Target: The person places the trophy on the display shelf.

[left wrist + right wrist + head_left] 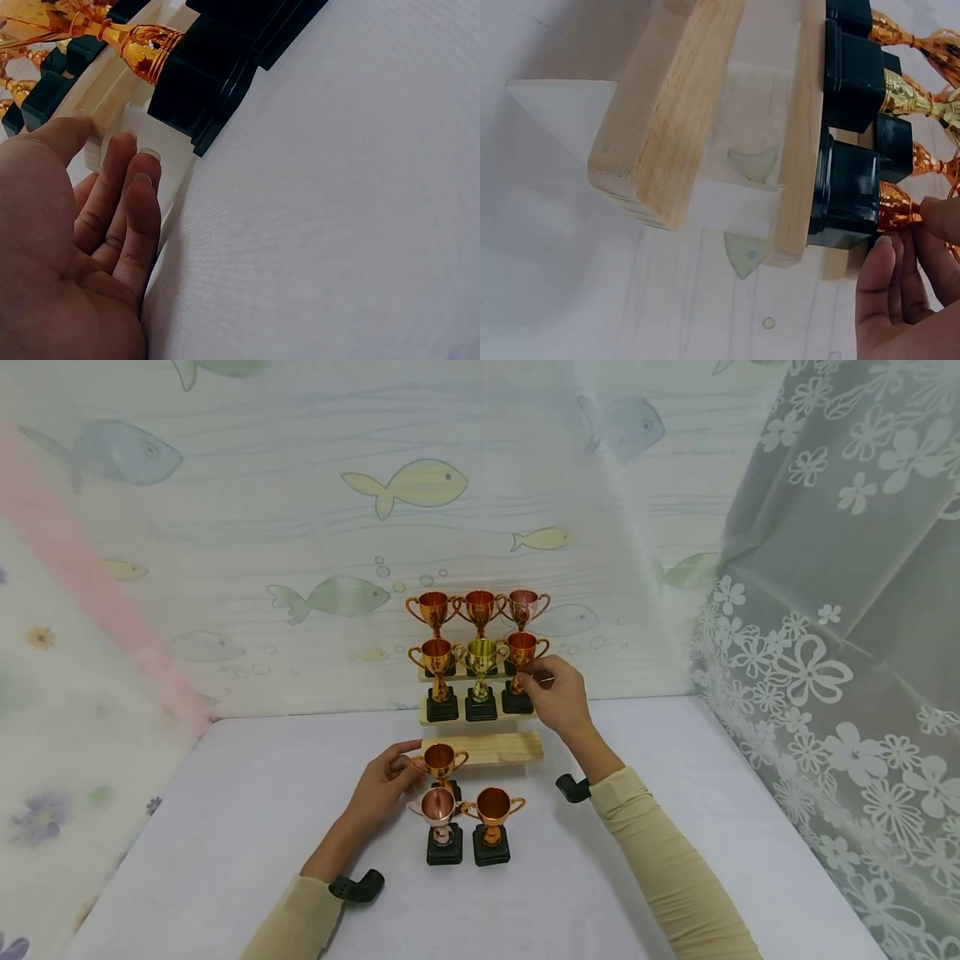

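A stepped display stand (498, 749) has pale wooden shelves on white supports. My right hand (557, 695) pinches the stem of an orange-gold trophy cup (525, 647) at the right end of the middle shelf; its black base sits on the wood in the right wrist view. Beside it stand a yellow-gold trophy (482, 657) and an orange-gold trophy (437, 658). My left hand (380, 783) holds the left end of the lowest shelf, thumb against the wood (105, 112) and fingers curled beside it. Close by is an orange-gold trophy (440, 761) in front of that shelf.
Three trophies line the top shelf, the rightmost trophy (522, 603) pinkish. On the white tablecloth (600, 877) in front stand a rose-coloured trophy (438, 810) and another orange-gold trophy (493, 810). A fish-patterned curtain (300, 527) hangs behind, a floral lace curtain (847, 693) at right.
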A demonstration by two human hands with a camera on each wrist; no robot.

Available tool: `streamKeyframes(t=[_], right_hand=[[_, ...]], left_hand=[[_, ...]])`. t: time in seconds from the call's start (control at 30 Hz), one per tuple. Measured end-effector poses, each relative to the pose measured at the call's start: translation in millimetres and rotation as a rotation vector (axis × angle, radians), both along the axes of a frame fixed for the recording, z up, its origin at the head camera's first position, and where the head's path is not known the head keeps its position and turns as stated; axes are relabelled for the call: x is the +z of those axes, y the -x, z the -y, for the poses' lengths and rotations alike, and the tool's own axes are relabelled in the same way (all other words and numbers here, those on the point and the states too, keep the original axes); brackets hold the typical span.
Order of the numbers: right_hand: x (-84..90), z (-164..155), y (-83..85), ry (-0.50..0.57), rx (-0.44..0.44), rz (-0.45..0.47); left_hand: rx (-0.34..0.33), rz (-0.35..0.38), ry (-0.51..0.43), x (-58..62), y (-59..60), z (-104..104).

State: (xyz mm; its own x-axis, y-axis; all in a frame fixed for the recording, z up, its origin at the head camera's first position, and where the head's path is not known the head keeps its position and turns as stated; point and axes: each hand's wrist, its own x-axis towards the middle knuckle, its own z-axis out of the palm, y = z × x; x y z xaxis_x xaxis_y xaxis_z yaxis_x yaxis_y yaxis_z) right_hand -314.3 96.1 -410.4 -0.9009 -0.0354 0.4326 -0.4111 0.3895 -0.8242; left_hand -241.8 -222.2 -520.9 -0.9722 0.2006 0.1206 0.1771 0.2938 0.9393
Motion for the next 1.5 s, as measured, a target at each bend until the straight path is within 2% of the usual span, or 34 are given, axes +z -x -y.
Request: streamKeyframes(t=[0.2,0.5,0.67,0.87,0.9,1.1,1.27,1.5], right_hand=[[-3.8,-2,-0.1,-0.010,-0.004,-0.032],[-11.6,-10,-9.2,0.062,-0.014,-0.023],[-16.5,-13,-20.6,0.070,-0.006,-0.015],[-25.2,-17,-39.2,0.033,0.060,0.021],[-22.4,-17,-44.8,0.024,0.076,0.035],[-27.7,-23,-52.1,-0.044,0.231,0.095],[-35.2,-33,-51.7,-0.105,0.437,0.099],[-38.9,-37,-54.9,-0.131,0.737,0.126]], left_hand=[[0.005,0.001,0.006,1.4,-2.2,0],[-0.003,0.005,0.006,1.9,-1.8,0],[0.004,0.007,0.009,3.1,-1.5,0],[0.002,0.010,0.006,2.3,-2.0,0],[0.001,0.011,0.005,2.3,-2.3,0],[0.003,0.007,-0.004,1.3,-1.6,1],[-0.001,0.012,-0.007,-1.1,-0.8,0],[0.010,0.026,0.002,1.4,-3.2,0]])
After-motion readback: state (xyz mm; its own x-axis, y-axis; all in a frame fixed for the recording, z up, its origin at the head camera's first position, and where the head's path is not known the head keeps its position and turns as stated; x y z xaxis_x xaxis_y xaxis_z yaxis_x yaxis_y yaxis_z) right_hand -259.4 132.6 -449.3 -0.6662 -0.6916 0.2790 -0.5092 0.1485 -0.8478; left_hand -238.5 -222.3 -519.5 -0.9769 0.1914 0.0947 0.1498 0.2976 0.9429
